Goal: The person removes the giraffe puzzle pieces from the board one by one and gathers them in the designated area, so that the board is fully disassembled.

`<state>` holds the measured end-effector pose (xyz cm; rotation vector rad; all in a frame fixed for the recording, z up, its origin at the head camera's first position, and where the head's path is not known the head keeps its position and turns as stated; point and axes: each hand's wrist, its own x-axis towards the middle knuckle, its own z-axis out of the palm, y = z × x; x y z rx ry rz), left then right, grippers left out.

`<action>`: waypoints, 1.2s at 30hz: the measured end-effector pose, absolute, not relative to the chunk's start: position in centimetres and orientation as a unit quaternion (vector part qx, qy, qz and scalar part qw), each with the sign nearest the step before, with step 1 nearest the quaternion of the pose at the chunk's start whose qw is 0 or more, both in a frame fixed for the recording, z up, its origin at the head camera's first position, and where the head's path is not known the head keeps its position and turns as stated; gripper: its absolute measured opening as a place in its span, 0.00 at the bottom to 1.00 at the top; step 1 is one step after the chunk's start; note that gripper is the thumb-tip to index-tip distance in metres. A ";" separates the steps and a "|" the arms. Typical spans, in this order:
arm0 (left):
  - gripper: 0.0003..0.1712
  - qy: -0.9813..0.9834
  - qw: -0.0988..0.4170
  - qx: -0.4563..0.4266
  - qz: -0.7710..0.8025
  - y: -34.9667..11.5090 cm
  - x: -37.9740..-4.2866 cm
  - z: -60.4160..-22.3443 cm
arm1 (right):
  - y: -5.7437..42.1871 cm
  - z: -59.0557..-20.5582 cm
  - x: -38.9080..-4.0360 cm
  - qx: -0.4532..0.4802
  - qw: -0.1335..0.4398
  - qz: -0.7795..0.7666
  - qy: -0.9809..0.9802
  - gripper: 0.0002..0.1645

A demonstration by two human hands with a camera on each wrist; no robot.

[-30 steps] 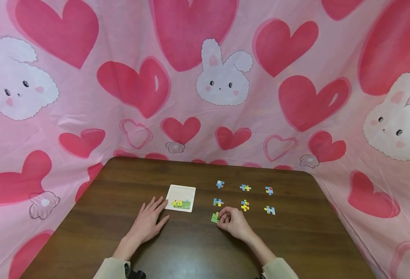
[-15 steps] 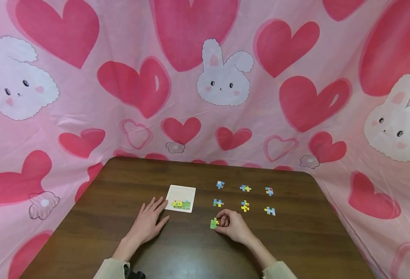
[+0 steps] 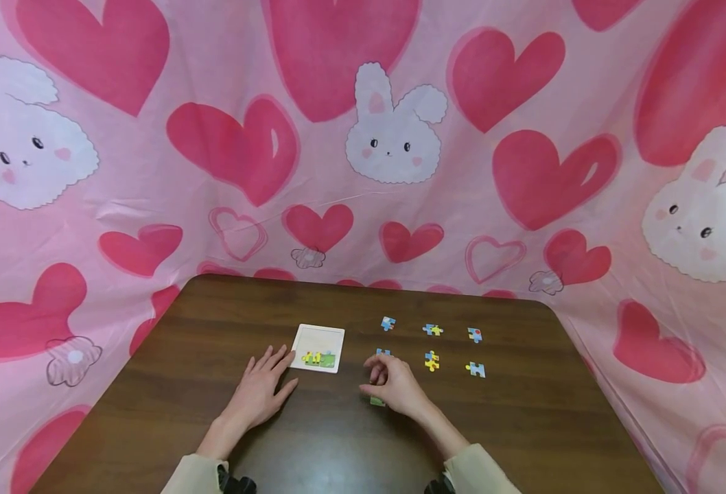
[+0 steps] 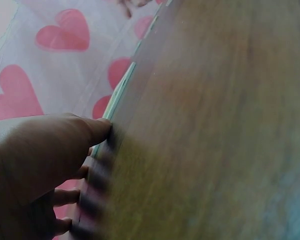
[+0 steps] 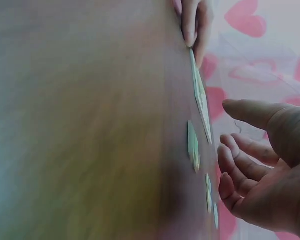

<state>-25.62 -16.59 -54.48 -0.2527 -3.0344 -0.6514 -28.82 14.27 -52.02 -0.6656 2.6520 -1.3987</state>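
Note:
My left hand (image 3: 258,394) lies flat with straight fingers, and its fingertips touch the left edge of a white puzzle tray (image 3: 318,337). Green and yellow puzzle pieces (image 3: 320,359) fill the tray's bottom strip. The left wrist view shows the tray (image 4: 121,90) edge-on at the thumb. My right hand (image 3: 396,387) hovers right of the tray above a green puzzle piece (image 3: 377,401), partly hidden under the thumb. In the right wrist view its thumb and fingers are apart with nothing between them, and a puzzle piece (image 5: 193,147) lies on the table nearby.
Beyond the right hand lies a blue puzzle piece (image 3: 383,351), mostly covered. Several more loose pieces, such as a yellow one (image 3: 432,361) and a blue one (image 3: 475,370), lie in rows to the right. A pink heart-print cloth (image 3: 400,226) hangs behind the brown table (image 3: 338,446).
The green puzzle piece shifted slightly toward the person and turned under my right hand. The right hand then let go of it and lifted leftward over it. The left hand stays by the tray.

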 end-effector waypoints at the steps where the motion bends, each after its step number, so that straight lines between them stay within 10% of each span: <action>1: 0.37 -0.974 0.014 -0.081 -0.209 -16.6 -25.6 -54.5 | 13.7 -52.0 -29.1 -0.224 0.034 -0.457 0.860 0.22; 24: 0.35 -0.973 0.041 -0.094 -0.206 -16.6 -25.5 -54.6 | 4.4 -57.5 -35.5 -0.244 -0.025 -0.353 0.903 0.25; 36: 0.35 -0.973 0.037 -0.092 -0.210 -16.7 -25.5 -54.5 | 4.2 -55.6 -33.4 -0.259 -0.041 -0.405 0.876 0.21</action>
